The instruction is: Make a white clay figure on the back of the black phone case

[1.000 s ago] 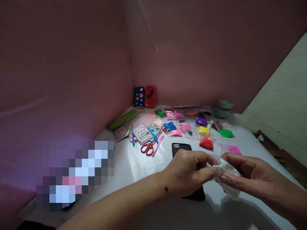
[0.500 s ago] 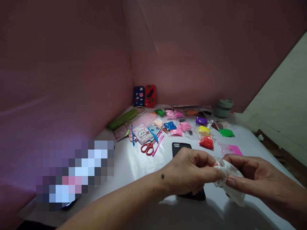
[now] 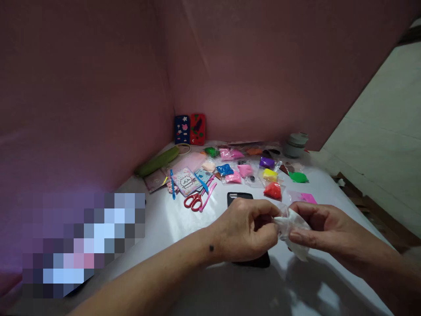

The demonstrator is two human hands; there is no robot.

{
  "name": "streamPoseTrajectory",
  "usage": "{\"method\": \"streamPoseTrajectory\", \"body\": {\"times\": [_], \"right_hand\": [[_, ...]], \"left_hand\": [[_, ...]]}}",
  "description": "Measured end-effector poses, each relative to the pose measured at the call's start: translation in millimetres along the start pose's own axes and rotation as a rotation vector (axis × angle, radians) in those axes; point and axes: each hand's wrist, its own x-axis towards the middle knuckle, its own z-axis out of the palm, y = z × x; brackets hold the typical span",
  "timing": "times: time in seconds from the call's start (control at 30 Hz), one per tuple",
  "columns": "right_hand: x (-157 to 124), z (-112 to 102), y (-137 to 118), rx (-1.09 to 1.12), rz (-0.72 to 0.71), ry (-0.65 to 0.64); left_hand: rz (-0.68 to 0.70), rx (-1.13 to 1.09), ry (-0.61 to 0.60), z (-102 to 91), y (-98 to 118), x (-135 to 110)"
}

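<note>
Between my two hands is a small clear plastic bag with white clay [image 3: 298, 224] in it. My left hand [image 3: 251, 228] pinches the clear end of the bag between thumb and fingers. On the other side, my right hand [image 3: 320, 226] grips the white, filled part with its thumb in front. A black phone case [image 3: 240, 195] lies on the table under my left hand, which hides its middle. Just beyond the hands rest a red clay packet [image 3: 272, 191] and a bright pink one [image 3: 306, 197].
Red-handled scissors [image 3: 193, 202], clay tools and cards lie left of centre. Several coloured clay packets [image 3: 225, 170] spread across the back. Two decorated cases [image 3: 198, 129] lean on the pink wall beside a green vegetable [image 3: 158, 161]. A grey jar [image 3: 295, 145] stands back right; a blurred-out screen [image 3: 108, 232] lies left.
The whole scene has shifted slightly left as the view turned right. My left fingers have curled in more at the bag's clear end, which shows more between the hands.
</note>
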Motion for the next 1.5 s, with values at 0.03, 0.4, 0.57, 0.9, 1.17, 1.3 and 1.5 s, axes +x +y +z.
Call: {"method": "streamPoseTrajectory", "body": {"times": [0.03, 0.4, 0.57, 0.9, 1.17, 1.3, 1.5], "right_hand": [[0, 0, 0, 0.000, -0.001, -0.004], [2, -1, -3, -0.067, 0.027, -0.060], [-1, -1, -2, -0.002, 0.021, -0.047], [1, -6, -4, 0.065, -0.109, 0.169], [6, -3, 4, 0.037, -0.065, 0.082], [7, -3, 5, 0.003, -0.061, 0.078], [5, -2, 10, -0.040, -0.065, 0.058]], "left_hand": [[0.039, 0.052, 0.009, 0.0, -1, 0], [0.258, 0.354, 0.079, 5.5, -15, 3], [0.258, 0.332, 0.093, 3.5, -14, 3], [0.095, -0.229, 0.494, -24.6, 11, 3], [0.041, -0.150, 0.266, -7.1, -4, 3], [0.060, -0.039, 0.125, -1.8, -6, 2], [0.013, 0.042, 0.033, -2.8, -3, 2]]}}
